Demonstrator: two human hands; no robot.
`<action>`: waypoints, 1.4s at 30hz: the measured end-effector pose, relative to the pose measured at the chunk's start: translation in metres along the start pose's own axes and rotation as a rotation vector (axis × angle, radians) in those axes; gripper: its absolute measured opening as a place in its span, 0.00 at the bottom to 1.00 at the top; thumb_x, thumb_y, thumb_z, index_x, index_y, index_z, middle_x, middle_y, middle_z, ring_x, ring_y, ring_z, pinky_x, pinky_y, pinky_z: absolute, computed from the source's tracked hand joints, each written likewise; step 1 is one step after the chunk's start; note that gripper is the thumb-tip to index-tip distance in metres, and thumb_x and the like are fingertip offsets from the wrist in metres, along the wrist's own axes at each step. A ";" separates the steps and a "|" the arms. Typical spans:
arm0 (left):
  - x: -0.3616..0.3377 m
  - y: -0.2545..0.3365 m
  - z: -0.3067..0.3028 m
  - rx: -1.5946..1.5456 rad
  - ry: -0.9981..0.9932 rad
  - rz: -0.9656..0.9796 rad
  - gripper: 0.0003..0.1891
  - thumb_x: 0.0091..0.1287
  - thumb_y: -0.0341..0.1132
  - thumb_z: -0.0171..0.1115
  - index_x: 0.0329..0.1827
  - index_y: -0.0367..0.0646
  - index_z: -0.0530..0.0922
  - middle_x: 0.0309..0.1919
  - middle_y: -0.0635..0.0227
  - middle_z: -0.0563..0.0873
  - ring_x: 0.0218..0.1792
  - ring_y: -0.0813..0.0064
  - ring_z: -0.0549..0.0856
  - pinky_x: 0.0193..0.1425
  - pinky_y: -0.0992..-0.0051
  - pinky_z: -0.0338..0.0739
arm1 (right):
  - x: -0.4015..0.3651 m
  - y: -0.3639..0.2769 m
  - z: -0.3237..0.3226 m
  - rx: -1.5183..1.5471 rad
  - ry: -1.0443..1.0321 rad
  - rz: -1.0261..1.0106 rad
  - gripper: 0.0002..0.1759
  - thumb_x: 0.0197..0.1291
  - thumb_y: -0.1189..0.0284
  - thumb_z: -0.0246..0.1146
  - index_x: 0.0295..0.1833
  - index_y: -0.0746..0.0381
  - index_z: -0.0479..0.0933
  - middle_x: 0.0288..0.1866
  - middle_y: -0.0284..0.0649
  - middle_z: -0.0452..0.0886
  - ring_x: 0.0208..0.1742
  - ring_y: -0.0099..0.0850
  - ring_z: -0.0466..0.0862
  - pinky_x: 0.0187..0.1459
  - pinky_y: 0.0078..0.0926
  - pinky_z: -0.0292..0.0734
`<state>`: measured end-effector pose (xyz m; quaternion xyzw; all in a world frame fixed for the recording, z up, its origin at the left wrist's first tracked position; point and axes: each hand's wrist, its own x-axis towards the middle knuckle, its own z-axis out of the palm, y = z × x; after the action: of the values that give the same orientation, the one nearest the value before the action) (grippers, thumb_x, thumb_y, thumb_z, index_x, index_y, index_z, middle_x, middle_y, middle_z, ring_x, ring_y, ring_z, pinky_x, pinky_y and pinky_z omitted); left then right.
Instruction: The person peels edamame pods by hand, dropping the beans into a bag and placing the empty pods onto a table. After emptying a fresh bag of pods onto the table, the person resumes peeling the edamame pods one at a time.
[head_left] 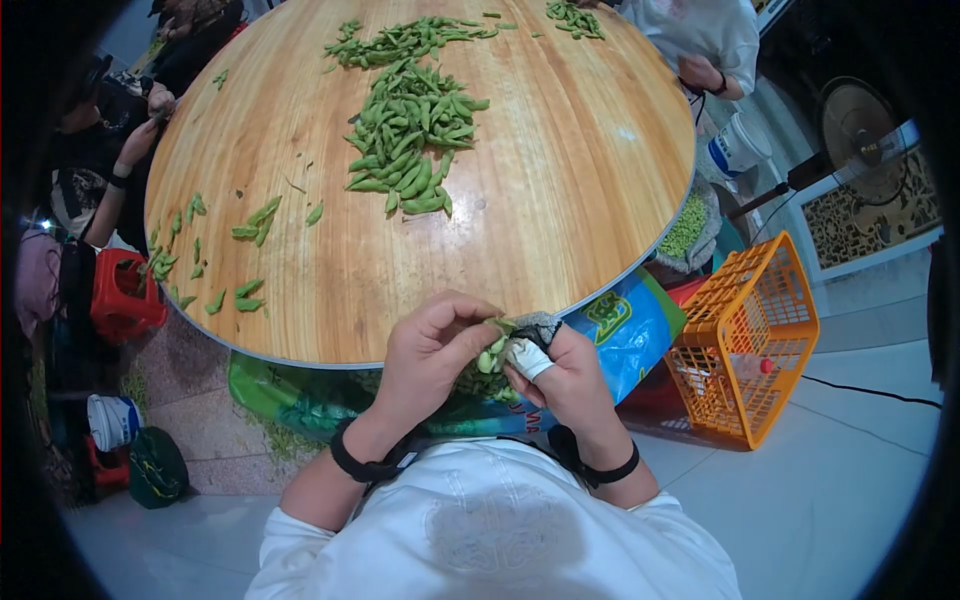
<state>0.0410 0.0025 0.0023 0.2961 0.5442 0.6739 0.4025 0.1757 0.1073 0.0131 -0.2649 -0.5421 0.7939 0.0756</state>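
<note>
Over the near edge of the round wooden table, my left hand (430, 345) pinches a green soybean pod (496, 338) between thumb and fingertips. My right hand (572, 378) is closed on the same pod from the other side; its thumb has a white wrap (528, 358), and dark grey cloth (538, 326) covers a finger. Just below both hands are pale green beans or pods (488, 384), partly hidden, above a blue and green printed plastic bag (630, 325) by my lap. A big heap of soybean pods (415, 125) lies on the tabletop.
Loose pods (248, 295) are scattered on the table's left (330, 270). At right stand an orange crate (745, 345), a sack of shelled beans (685, 230), a white bucket (740, 145) and a fan (860, 135). Other people sit left and far right; a red stool (125, 290) is left.
</note>
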 end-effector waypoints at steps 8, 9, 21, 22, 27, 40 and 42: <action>-0.004 -0.002 0.007 0.012 0.009 0.012 0.12 0.62 0.21 0.59 0.48 0.37 0.72 0.38 0.67 0.80 0.37 0.82 0.81 0.36 0.83 0.78 | 0.008 -0.001 -0.003 -0.409 0.268 -0.358 0.12 0.55 0.71 0.66 0.42 0.67 0.76 0.25 0.32 0.76 0.25 0.18 0.71 0.27 0.19 0.69; -0.005 -0.004 0.008 0.158 -0.001 0.062 0.14 0.61 0.20 0.58 0.50 0.37 0.71 0.39 0.68 0.78 0.39 0.84 0.79 0.37 0.85 0.77 | 0.008 -0.003 -0.004 -0.351 0.209 -0.295 0.11 0.56 0.71 0.65 0.40 0.67 0.76 0.24 0.32 0.75 0.25 0.18 0.70 0.27 0.19 0.68; -0.001 0.001 0.002 0.171 -0.141 -0.004 0.09 0.64 0.20 0.53 0.47 0.35 0.70 0.34 0.68 0.78 0.29 0.83 0.80 0.29 0.85 0.77 | 0.010 0.008 -0.008 -0.317 0.262 -0.337 0.07 0.61 0.73 0.59 0.38 0.67 0.76 0.22 0.32 0.76 0.19 0.19 0.73 0.22 0.17 0.68; -0.001 0.002 0.002 0.091 -0.128 -0.110 0.09 0.65 0.20 0.53 0.47 0.36 0.70 0.33 0.69 0.78 0.28 0.83 0.80 0.27 0.85 0.77 | 0.009 0.010 -0.007 -0.455 0.327 -0.459 0.06 0.61 0.74 0.59 0.38 0.67 0.75 0.22 0.34 0.77 0.20 0.20 0.74 0.22 0.17 0.69; -0.002 -0.007 0.002 -0.015 -0.081 -0.098 0.10 0.63 0.20 0.56 0.45 0.37 0.69 0.31 0.68 0.78 0.26 0.84 0.80 0.25 0.85 0.75 | 0.006 0.007 -0.001 -0.334 0.313 -0.487 0.08 0.65 0.72 0.57 0.42 0.66 0.74 0.25 0.33 0.76 0.19 0.18 0.73 0.22 0.15 0.69; -0.002 -0.020 -0.005 0.447 -0.276 0.401 0.10 0.62 0.33 0.60 0.41 0.39 0.72 0.29 0.60 0.77 0.31 0.64 0.80 0.36 0.69 0.74 | -0.002 -0.014 0.017 -0.238 0.309 -0.226 0.11 0.58 0.68 0.61 0.40 0.64 0.77 0.25 0.32 0.75 0.23 0.18 0.69 0.23 0.13 0.60; -0.002 -0.013 -0.004 0.445 -0.310 0.401 0.09 0.63 0.33 0.60 0.40 0.38 0.71 0.28 0.60 0.77 0.30 0.62 0.80 0.34 0.68 0.74 | -0.002 -0.013 0.011 -0.286 0.284 -0.222 0.09 0.55 0.70 0.61 0.40 0.63 0.78 0.27 0.32 0.76 0.23 0.17 0.70 0.23 0.13 0.60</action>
<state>0.0416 -0.0003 -0.0112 0.5768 0.5414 0.5513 0.2653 0.1696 0.1026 0.0284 -0.3207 -0.6588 0.6505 0.1996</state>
